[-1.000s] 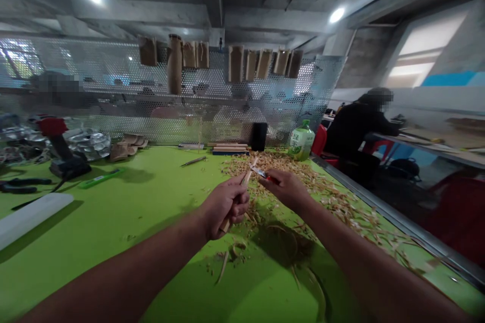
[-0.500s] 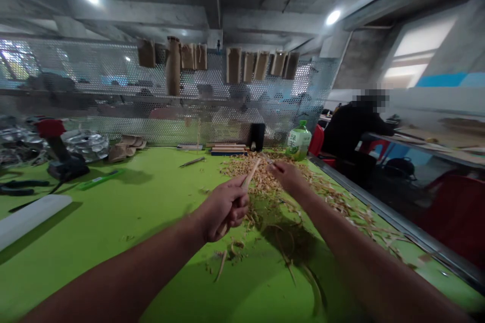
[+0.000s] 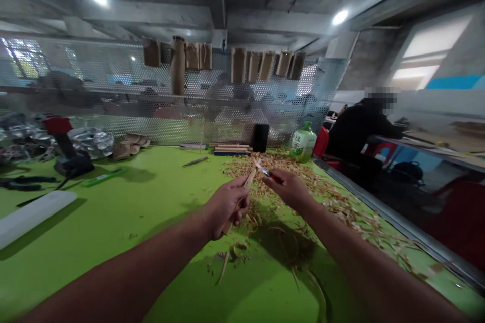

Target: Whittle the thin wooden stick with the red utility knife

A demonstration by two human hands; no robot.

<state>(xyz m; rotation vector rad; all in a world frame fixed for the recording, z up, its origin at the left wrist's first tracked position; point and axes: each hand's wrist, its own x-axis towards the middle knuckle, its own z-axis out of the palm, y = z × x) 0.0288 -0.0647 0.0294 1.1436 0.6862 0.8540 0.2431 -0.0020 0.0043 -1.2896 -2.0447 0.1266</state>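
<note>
My left hand (image 3: pixel 226 206) is closed round a thin wooden stick (image 3: pixel 248 181) that points up and away from me. My right hand (image 3: pixel 288 186) grips a small knife with a red handle (image 3: pixel 270 174), and its blade meets the stick near the upper end. Both hands hover above a green table (image 3: pixel 125 212). Pale wood shavings (image 3: pixel 333 197) lie in a heap under and behind the hands.
A green drink bottle (image 3: pixel 302 142) stands at the back right beside a black box (image 3: pixel 260 137). A red and black power tool (image 3: pixel 65 147), a white bar (image 3: pixel 34 214) and hand tools lie at the left. A perforated metal screen (image 3: pixel 113 91) backs the table. A person in black (image 3: pixel 358 126) sits to the right.
My right hand swept the knife away past the stick's tip half a second ago and has now come back to the stick. My left hand stayed in place.
</note>
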